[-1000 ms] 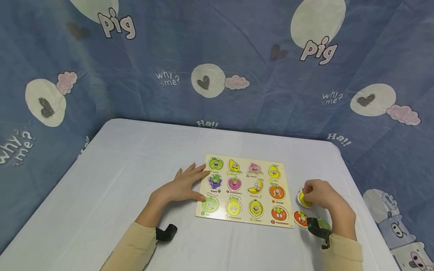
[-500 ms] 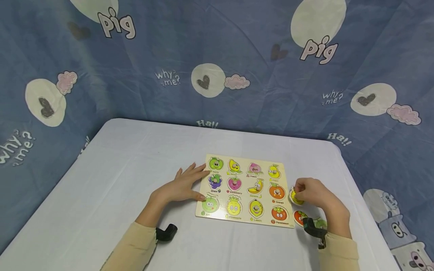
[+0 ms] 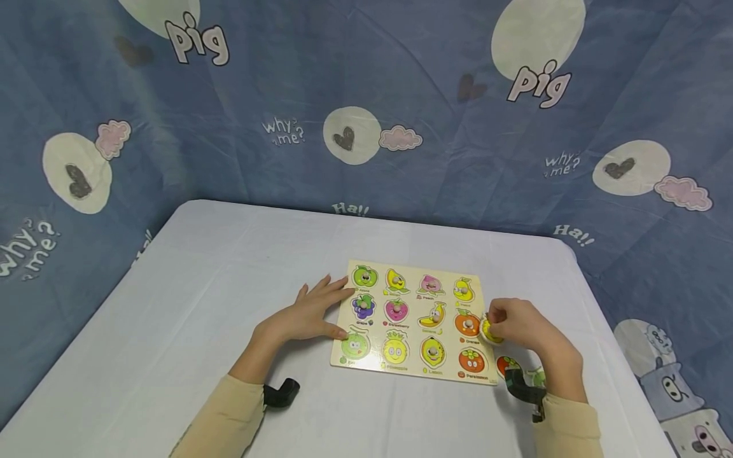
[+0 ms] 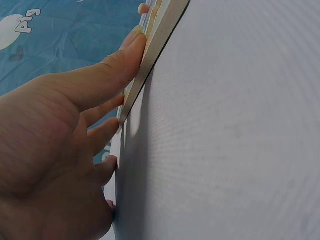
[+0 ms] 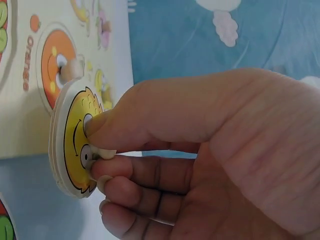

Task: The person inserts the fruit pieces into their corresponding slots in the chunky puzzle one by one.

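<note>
A wooden fruit puzzle board (image 3: 413, 331) lies flat on the white table. My left hand (image 3: 306, 315) rests at its left edge with the fingers spread, thumb and fingertips right on the border. At the board's right edge my right hand (image 3: 527, 323) pinches a yellow pineapple puzzle piece (image 5: 75, 142) by its small knob, between thumb and fingers. The piece is tilted, its smiling face partly hidden by the thumb. In the head view it overlaps the board beside the orange piece (image 3: 467, 324). The printed pineapple spot (image 3: 394, 350) in the bottom row shows no knob.
Right of the board lie a red persimmon piece (image 3: 506, 365) and a green piece (image 3: 537, 376), the latter partly behind the right wrist's black camera (image 3: 523, 388). A patterned blue curtain (image 3: 366, 76) hangs behind the table (image 3: 258, 248).
My right hand has carried the pineapple piece leftward from the table to the board's right edge. More of the green piece has come into sight. My left hand and the board stay put.
</note>
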A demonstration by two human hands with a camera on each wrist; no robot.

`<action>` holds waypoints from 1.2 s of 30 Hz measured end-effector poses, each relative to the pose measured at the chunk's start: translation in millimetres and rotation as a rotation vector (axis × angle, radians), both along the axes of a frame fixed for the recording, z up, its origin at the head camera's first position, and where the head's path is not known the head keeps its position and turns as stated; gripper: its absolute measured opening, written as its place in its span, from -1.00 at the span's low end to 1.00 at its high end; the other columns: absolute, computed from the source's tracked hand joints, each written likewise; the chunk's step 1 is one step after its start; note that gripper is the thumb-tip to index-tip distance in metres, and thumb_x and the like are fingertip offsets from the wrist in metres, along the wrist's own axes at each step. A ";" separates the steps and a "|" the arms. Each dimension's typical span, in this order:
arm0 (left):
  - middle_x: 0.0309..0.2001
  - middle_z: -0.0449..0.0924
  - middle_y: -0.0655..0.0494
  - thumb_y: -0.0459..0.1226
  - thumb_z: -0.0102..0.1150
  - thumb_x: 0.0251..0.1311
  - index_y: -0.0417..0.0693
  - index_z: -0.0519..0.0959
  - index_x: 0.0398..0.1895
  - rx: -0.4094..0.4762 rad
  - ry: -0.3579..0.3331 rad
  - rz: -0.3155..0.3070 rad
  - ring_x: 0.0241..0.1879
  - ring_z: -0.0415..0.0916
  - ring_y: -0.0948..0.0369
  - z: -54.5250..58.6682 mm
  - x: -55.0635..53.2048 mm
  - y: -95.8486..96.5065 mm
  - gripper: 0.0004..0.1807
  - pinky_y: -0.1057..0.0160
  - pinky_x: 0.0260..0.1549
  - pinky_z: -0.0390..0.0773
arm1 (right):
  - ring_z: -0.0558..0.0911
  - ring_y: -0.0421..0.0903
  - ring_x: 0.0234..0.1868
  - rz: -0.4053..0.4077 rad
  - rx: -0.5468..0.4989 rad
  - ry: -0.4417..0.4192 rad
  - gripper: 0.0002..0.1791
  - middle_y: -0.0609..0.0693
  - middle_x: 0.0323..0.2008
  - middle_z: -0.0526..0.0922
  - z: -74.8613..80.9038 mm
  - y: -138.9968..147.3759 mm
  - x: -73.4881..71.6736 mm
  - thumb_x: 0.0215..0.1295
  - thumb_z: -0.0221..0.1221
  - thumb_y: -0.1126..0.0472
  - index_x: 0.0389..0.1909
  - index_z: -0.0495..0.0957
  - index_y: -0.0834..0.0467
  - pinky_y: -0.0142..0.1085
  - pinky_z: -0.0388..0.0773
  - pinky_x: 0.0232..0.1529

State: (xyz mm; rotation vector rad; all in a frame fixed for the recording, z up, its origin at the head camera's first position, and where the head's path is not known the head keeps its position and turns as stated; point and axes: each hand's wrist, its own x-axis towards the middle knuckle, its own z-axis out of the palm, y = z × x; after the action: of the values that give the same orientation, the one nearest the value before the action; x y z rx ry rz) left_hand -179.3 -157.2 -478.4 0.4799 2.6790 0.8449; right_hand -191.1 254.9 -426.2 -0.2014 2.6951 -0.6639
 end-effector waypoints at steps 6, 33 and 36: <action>0.61 -0.03 0.09 0.12 0.50 -0.12 0.19 0.23 0.52 0.006 -0.005 -0.001 0.62 -0.34 -0.09 0.7 0.2 0.0 0.07 -0.40 0.46 -0.39 | 0.41 -0.09 -0.46 0.014 -0.017 0.000 -0.90 -0.02 -0.54 0.46 0.6 -6.5 -0.3 0.04 0.23 0.35 -0.48 0.47 0.17 -0.29 0.31 -0.46; 0.61 -0.03 0.11 0.08 0.50 -0.10 0.20 0.22 0.52 -0.006 -0.001 -0.009 0.62 -0.35 -0.08 0.2 -0.8 -1.2 0.05 -0.40 0.46 -0.38 | 0.43 -0.11 -0.43 0.119 -0.060 0.023 -0.87 -0.02 -0.54 0.44 -1.9 -46.0 6.0 0.05 0.26 0.34 -0.50 0.48 0.11 -0.29 0.32 -0.46; 0.61 -0.03 0.11 0.07 0.52 -0.12 0.20 0.22 0.52 -0.001 -0.009 -0.005 0.62 -0.35 -0.07 0.3 -0.7 -0.8 0.06 -0.39 0.46 -0.39 | 0.45 -0.12 -0.44 0.131 -0.057 0.024 -0.86 -0.03 -0.54 0.45 -2.6 -51.9 7.8 0.05 0.26 0.33 -0.50 0.48 0.10 -0.30 0.35 -0.46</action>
State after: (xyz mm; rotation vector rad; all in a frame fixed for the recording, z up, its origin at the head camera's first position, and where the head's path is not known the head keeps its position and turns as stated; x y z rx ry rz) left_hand -180.0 -158.1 -478.2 0.4815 2.6693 0.8421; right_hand -183.3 203.0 -428.8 -0.3993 2.6595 -0.7032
